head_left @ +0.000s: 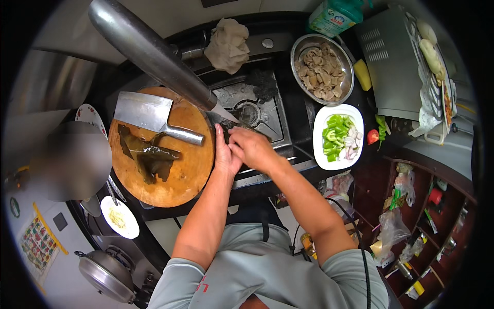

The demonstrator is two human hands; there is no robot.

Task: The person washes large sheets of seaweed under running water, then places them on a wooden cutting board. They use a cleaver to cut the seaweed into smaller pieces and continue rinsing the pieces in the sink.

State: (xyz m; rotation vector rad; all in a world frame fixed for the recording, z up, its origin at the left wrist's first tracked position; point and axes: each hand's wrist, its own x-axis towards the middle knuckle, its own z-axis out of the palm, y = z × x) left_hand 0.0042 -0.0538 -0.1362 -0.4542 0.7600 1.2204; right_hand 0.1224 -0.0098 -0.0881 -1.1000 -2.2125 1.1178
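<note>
Below the tip of a thick metal faucet point(162, 58), my left hand point(227, 156) and my right hand point(252, 148) touch over the near left part of a sink point(279, 116). The right fingers curl against the left palm. A pale stream of water seems to fall just beyond them, and whether anything lies between them is hidden. Close on the left is a round wooden chopping block point(185, 174). It carries a cleaver point(144, 110), blade to the left, and wet, dark sheets of what looks like kelp point(148, 152).
At the right stand a steel bowl of sliced meat point(322, 71) and a white plate point(319, 154) of cut green pepper and pale pieces. A crumpled cloth point(227, 46) hangs behind the sink. Left are a small plate point(133, 228) and a lidded pot point(106, 276). Shelves point(420, 224) sit lower right.
</note>
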